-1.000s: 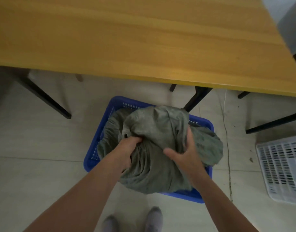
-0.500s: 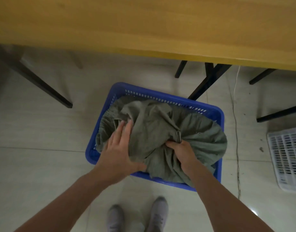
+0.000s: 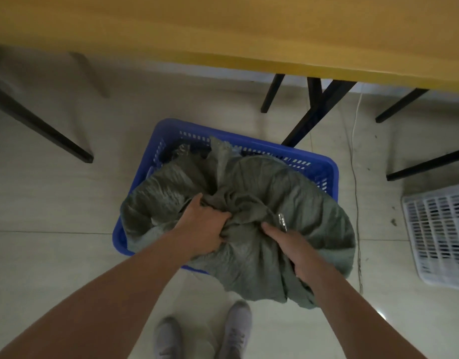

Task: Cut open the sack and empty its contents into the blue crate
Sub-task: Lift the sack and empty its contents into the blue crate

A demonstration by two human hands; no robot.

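Compared to half a second back, the left hand (image 3: pixel 202 229) went from lying flat to bunching up the green sack (image 3: pixel 251 224), and the right hand (image 3: pixel 295 248) still grips it. Sack's slumped over the blue crate (image 3: pixel 329 167), hiding most of what's inside.

Grey-green sack (image 3: pixel 262 203), blue slotted crate (image 3: pixel 249 147), yellow table (image 3: pixel 249 29), white basket (image 3: pixel 438 234)

We can read no text, label, brand or number anywhere (the dim, soft view may hide small print on the sack (image 3: pixel 262 203)).
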